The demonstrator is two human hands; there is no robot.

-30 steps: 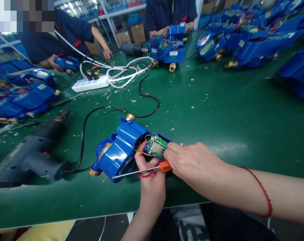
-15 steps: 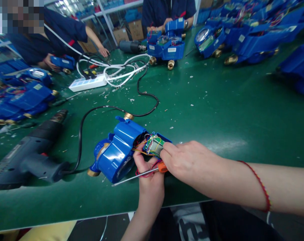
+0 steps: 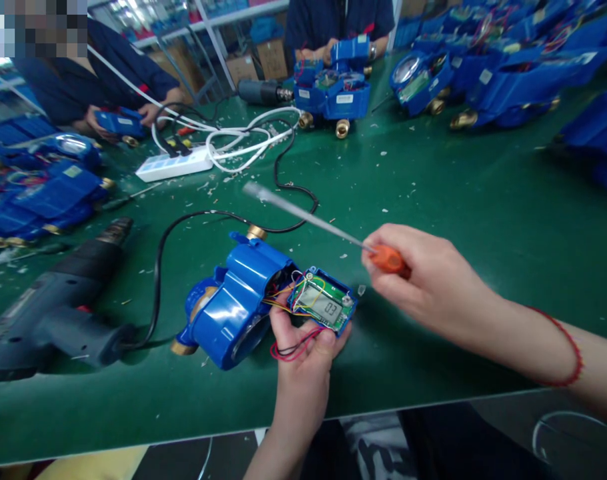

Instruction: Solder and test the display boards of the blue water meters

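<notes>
My left hand (image 3: 306, 347) is closed around a green circuit board (image 3: 326, 303) set in a blue case, its small grey display reading what looks like 03. Thin yellow and white wires run from the board into a blue water meter (image 3: 233, 300) with brass ends, which lies on the bench just left of it. A loop of red and black wire (image 3: 293, 350) hangs over my left fingers. To the right and above the board, my right hand (image 3: 418, 267) grips the orange handle of a screwdriver (image 3: 389, 259). Its blurred metal shaft points up and left, clear of the board.
A heat gun (image 3: 58, 313) lies at left, its black cord curving behind the meter. Beyond it are a white power strip (image 3: 176, 164) and coiled cables. More blue meters (image 3: 513, 80) crowd the far right and left (image 3: 48, 193). Two people work across the green bench (image 3: 433, 180).
My right hand has lifted off the board and moved right, swinging the screwdriver's tip up. The display is now uncovered. At far left, a co-worker's hand has moved to the meter they hold.
</notes>
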